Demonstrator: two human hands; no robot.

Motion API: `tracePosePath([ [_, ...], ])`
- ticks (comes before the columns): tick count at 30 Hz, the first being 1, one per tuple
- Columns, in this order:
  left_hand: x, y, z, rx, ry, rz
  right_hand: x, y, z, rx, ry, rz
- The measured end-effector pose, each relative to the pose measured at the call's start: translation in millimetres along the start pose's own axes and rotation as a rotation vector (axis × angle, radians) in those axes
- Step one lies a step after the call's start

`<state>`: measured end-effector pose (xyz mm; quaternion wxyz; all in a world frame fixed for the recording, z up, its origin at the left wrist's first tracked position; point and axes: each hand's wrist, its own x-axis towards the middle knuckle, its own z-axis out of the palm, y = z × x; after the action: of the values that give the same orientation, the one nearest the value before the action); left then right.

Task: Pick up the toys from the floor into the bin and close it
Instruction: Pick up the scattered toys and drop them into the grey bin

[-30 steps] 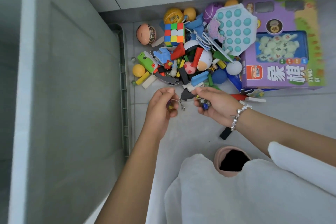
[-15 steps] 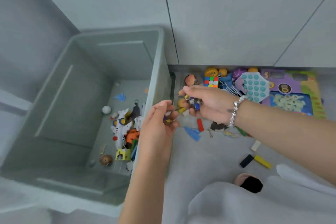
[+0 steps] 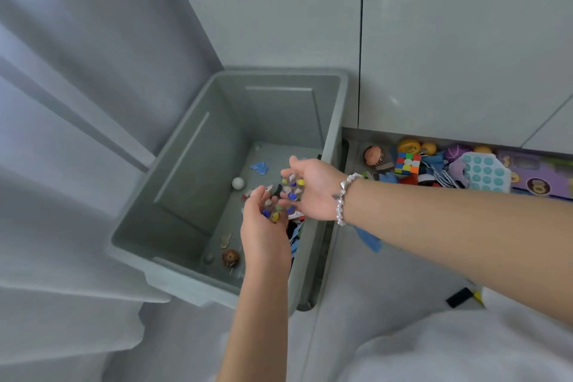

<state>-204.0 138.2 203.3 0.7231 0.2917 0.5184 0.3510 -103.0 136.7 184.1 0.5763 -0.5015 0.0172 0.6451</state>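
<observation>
Inside the grey bin [image 3: 192, 164]: a white ball [image 3: 237, 183], scattered toys [image 3: 230, 257]

I am looking down at a pale grey floor [image 3: 387, 304] — smooth, with soft daylight spreading evenly across it. Ahead of me, flat white cabinet panels [image 3: 449, 40] are rising from a shadowed recess at floor level, a thin dark seam [image 3: 361, 40] running straight down between two of them. To my left, a light grey curtain [image 3: 77, 102] is hanging in long folds — its hem is reaching the floor.
</observation>
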Motion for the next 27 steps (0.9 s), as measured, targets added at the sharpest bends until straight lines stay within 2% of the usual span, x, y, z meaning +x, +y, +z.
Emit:
tracePosePath([
  [3,3.8,-2.2,-4.2,0.033,0.0,-0.006,1.0,1.5,1.4,-0.142,-0.053,0.034],
  [9,10.6,-9.0,-10.2,0.15,0.005,0.019,-8.5,-1.2,-7.4,-0.208,-0.114,-0.04],
  [12,7.4,-13.4,-6.8,0.277,-0.044,0.109,-18.0,0.9,-15.8,-0.351,-0.036,-0.157],
  [16,-2.1,-27.3,4.1,0.455,-0.14,0.331,-31.0,-0.8,-41.9,-0.565,0.12,-0.367],
  [19,-8.1,-41.4,20.4,0.481,-0.229,0.406,-36.7,-3.9,-69.8,-0.591,0.204,-0.393],
  [23,-5.3,-70.2,45.7,0.508,-0.331,0.402,-38.4,-7.7,-106.2,-0.549,0.295,-0.39],
  [27,19.6,-113.9,65.3,0.6,-0.348,0.291,-28.9,-1.6,-143.9,-0.56,0.381,-0.398],
])
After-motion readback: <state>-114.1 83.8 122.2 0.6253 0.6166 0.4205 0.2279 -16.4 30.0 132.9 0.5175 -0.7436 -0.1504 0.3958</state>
